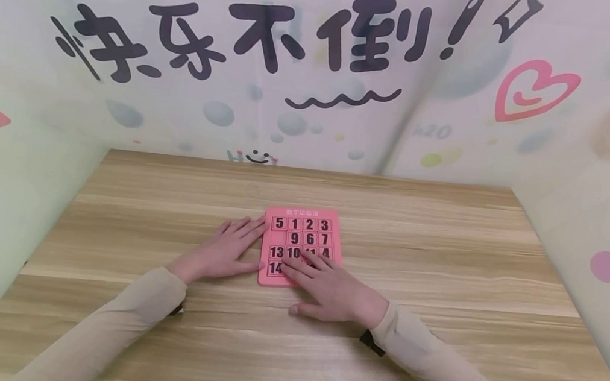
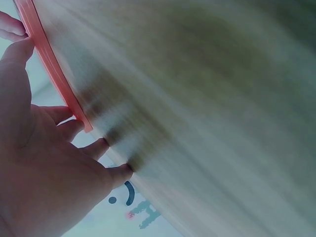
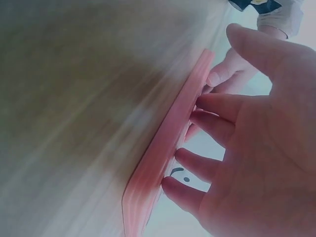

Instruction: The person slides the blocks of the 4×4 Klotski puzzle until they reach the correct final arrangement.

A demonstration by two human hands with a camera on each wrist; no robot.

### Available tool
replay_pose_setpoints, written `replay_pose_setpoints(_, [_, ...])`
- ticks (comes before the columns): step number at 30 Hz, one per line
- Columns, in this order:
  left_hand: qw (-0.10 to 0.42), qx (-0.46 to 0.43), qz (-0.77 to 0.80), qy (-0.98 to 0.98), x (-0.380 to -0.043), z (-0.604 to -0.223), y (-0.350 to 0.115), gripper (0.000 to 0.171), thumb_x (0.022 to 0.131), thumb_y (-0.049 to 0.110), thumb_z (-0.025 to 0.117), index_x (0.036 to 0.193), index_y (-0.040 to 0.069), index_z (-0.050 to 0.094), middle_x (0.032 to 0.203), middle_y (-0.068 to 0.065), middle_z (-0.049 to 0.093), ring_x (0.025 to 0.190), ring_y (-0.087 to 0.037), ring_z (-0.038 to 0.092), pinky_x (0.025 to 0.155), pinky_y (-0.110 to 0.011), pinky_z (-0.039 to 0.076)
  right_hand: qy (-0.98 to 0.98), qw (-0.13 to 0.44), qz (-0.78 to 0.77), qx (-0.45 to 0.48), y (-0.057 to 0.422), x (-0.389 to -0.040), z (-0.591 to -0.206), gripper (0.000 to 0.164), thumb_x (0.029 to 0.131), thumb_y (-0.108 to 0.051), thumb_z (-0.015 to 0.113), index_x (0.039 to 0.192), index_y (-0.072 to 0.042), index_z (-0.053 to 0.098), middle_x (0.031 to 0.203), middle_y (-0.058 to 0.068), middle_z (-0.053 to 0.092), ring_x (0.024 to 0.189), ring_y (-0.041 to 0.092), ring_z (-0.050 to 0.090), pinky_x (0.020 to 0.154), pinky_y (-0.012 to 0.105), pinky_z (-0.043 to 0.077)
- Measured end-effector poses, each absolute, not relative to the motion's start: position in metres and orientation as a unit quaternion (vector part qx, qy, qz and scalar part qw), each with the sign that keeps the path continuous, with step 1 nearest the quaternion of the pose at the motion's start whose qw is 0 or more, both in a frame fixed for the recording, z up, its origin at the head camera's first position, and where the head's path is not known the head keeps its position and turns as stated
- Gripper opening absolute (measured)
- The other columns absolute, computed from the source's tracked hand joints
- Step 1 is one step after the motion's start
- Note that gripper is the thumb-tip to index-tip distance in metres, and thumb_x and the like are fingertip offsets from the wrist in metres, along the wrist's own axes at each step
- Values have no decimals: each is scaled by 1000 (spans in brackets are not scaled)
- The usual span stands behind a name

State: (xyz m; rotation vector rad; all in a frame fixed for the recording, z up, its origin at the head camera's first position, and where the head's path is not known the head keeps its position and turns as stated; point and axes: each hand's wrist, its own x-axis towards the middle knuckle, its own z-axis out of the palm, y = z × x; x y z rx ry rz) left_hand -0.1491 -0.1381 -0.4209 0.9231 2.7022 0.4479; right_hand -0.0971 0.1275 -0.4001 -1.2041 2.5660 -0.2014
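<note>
The number puzzle (image 1: 270, 282) lies flat on the counter (image 1: 430, 250) between the hands, its longer side running away from the person. The left hand (image 1: 223, 251) lies along its left edge, fingers stretched, thumb and some fingertips against that side. The right hand (image 1: 338, 294) comes in from the lower right, loosely straight fingers resting on the lower tiles. The hands are apart and neither is curled round anything. In my judgement, any slide hangs on the gap (image 1: 278, 237) in the left column, below the 5 tile (image 1: 279, 223) and above the 13 tile (image 1: 276, 252). It sits up and left of the right fingertips, just inward of the left ones
</note>
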Motion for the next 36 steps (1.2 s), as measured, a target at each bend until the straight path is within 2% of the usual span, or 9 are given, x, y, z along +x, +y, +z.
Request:
replay_pose_setpoints(15, [128,316,159,927,-149,-420,-138,83,93,52,55,154,8,21,160,-9,15,144,-38,13,112,-61,7,901,144,-117,-392,130,-118,-392,64,99,-44,50,152,-12,33,157,4,27,144,33,17,116,51,10])
replay_pose_setpoints(20, [129,315,162,926,-149,-419,-138,83,93,52,55,154,7,21,160,-9,14,144,-38,13,112,-61,7,903,137,-109,-393,130,-129,-396,64,99,-43,48,152,-11,32,157,6,26,143,36,16,116,52,8])
replay_pose_setpoints(36, [138,313,159,926,-150,-419,-139,84,93,55,53,155,9,19,161,-8,12,144,-37,10,113,-60,5,914,141,-105,-365,125,-154,-404,64,100,-44,47,153,-12,29,158,4,24,145,32,14,116,51,5])
